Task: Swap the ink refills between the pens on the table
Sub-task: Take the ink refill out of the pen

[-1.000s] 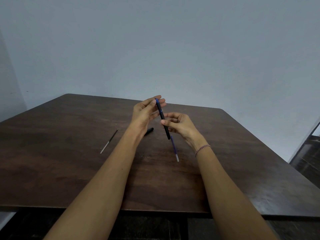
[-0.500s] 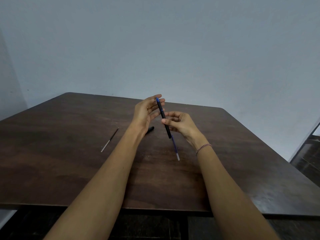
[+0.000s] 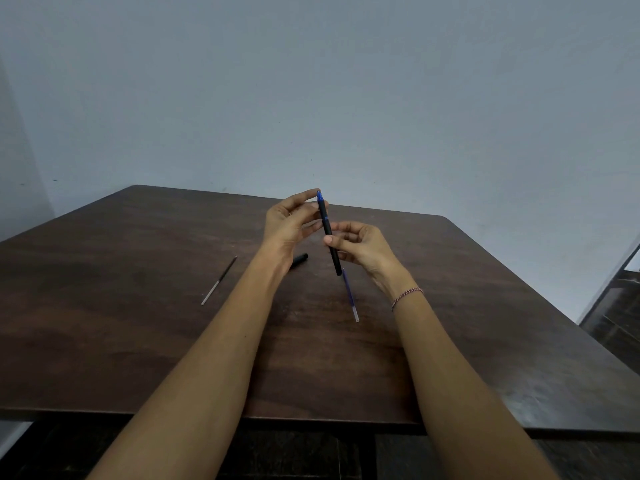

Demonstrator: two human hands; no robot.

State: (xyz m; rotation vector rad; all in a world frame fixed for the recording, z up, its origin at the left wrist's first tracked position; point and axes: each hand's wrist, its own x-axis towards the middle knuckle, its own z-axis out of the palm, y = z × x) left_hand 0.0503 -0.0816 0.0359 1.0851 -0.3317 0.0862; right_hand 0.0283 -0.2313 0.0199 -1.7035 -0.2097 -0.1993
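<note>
Refills, two: black refill (image 3: 219, 280) and blue refill (image 3: 350, 295), loose on table (image 3: 104, 341). Pens, two: held pen (image 3: 329, 233), near upright, pinched by left hand (image 3: 287, 223) and right hand (image 3: 363, 249); second pen (image 3: 300, 258) lying behind left wrist. Positions unchanged.

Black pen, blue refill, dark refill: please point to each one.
black pen (image 3: 327, 226): head view, middle of barrel.
blue refill (image 3: 350, 295): head view, middle of tube.
dark refill (image 3: 219, 280): head view, middle of tube.
</note>
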